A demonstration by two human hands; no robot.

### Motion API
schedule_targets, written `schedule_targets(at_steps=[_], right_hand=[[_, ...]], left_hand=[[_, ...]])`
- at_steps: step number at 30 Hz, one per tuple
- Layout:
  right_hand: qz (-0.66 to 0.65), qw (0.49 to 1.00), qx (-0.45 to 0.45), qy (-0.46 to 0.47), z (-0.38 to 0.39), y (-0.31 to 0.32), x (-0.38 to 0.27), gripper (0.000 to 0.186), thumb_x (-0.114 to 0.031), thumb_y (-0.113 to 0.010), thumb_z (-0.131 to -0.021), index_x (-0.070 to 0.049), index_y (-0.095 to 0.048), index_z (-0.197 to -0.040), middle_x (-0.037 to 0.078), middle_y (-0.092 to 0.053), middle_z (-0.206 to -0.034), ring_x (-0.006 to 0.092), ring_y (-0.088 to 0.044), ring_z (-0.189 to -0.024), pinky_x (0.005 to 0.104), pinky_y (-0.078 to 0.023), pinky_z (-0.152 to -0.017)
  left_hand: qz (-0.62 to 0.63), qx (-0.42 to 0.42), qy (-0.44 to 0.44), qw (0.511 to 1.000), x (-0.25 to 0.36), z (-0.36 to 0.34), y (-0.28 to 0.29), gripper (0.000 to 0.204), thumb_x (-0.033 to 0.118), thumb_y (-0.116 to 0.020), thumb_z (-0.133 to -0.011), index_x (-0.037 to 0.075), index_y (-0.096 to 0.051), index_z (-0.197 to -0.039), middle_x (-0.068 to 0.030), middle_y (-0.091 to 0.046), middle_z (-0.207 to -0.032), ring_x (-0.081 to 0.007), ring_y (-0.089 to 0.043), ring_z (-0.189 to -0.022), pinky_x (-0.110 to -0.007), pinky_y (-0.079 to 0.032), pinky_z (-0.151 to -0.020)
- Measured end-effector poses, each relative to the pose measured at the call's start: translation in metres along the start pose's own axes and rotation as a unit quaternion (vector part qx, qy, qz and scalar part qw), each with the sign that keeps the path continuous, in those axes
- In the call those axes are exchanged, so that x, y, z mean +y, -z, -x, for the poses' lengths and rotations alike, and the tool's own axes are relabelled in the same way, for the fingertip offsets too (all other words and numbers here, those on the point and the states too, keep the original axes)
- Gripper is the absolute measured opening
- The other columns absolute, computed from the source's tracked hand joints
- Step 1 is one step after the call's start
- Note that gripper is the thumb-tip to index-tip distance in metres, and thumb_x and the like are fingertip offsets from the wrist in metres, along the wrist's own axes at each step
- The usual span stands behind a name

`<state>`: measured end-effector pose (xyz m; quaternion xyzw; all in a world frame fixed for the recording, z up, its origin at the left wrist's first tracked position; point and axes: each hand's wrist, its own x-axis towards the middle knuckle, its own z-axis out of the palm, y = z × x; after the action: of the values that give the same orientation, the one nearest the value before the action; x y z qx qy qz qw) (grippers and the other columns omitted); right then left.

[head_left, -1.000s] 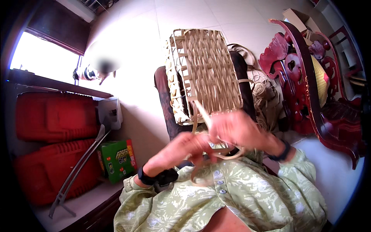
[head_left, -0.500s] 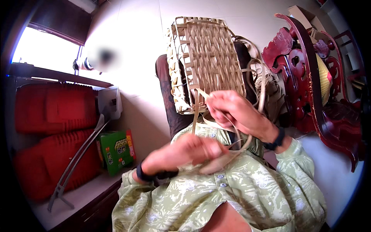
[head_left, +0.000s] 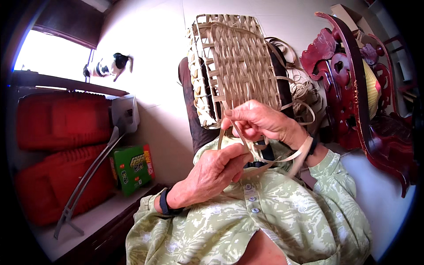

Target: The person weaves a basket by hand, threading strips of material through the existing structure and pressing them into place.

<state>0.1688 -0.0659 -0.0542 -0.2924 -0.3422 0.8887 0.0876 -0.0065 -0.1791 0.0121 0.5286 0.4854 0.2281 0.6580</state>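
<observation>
The right hand point(head_left: 265, 121) pinches a pale strip point(head_left: 304, 152) between thumb and forefinger at the near edge of the basket point(head_left: 240, 66). The left hand point(head_left: 214, 174), just below, is curled around the same strip, which loops across the right wrist. The basket lies tilted on the lap, over dark trousers point(head_left: 187, 90). More strips point(head_left: 302, 86) heap beside it, near a carved chair point(head_left: 360, 88). Leftward are a green box point(head_left: 131, 170), red cases point(head_left: 66, 123) and, farther off, an animal point(head_left: 117, 64).
</observation>
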Motion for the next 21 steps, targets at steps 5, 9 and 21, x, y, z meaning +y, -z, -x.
schedule_targets(at_steps=[5,9,21], right_hand=[[0.273,0.945,0.062,0.169,0.035,-0.028,0.005,0.030,-0.023,-0.061,-0.096,-0.003,-0.057,-0.074,-0.001,-0.052,-0.058,0.0072,-0.047,-0.050,0.0273,-0.036,-0.044],[0.443,0.877,-0.078,0.172,0.087,-0.043,-0.019,0.025,-0.019,-0.061,-0.092,0.000,-0.054,-0.078,0.014,-0.051,-0.060,0.0179,-0.053,-0.052,0.0367,-0.042,-0.053],[0.239,0.967,-0.050,-0.066,0.031,0.004,0.003,0.045,-0.045,-0.054,-0.099,-0.003,-0.068,-0.094,0.002,-0.066,-0.069,0.0025,-0.049,-0.051,0.0186,-0.040,-0.047]], left_hand=[[0.175,0.032,0.074,0.981,-0.018,-0.007,0.026,0.039,0.034,-0.046,-0.104,0.002,-0.064,-0.118,-0.0026,-0.067,-0.076,-0.0049,-0.046,-0.054,-0.020,-0.039,-0.051],[0.327,0.035,0.085,0.940,-0.012,-0.040,0.034,0.047,0.042,-0.047,-0.103,-0.001,-0.058,-0.118,-0.0074,-0.070,-0.094,-0.0025,-0.034,-0.050,-0.019,-0.026,-0.045],[0.006,0.175,0.022,0.984,-0.044,-0.026,0.008,0.022,0.018,-0.056,-0.099,-0.002,-0.064,-0.093,-0.0039,-0.065,-0.064,-0.0069,-0.057,-0.056,-0.026,-0.042,-0.050]])
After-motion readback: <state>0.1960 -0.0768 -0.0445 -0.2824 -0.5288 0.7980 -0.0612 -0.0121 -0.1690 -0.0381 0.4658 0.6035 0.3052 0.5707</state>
